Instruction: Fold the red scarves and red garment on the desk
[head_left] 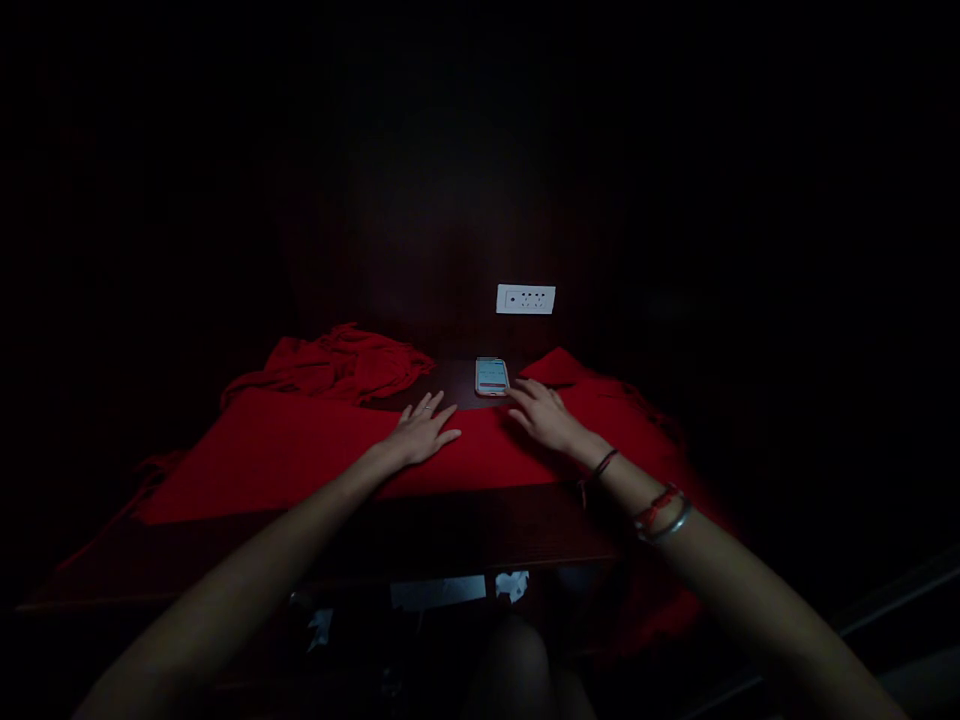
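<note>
Dark brown, wood-grained table (480,525) sits against a very dark wall; most of the surroundings too dim to read. Wide sheet of bright red fabric (285,460) lies spread across it, the right part falling off toward the dark side. Crumpled red fringed fabric heap (345,365) sits behind the sheet, back left; can't tell if it's the same piece. Left hand (420,435) rests palm down on the sheet, released, fingers splayed. Right hand (551,418) is also released, fingers spread, over the sheet's rear edge; contact unclear. White rectangular wall socket panel (526,299) is above the table. Light-rimmed smartphone (492,376), screen lit, lies behind the sheet, its near right corner beside the right fingertips. Right forearm wears a silvery bangle (679,522), red band (656,508) and thin dark cord (604,462). Thin ring (428,407) on a left finger.
</note>
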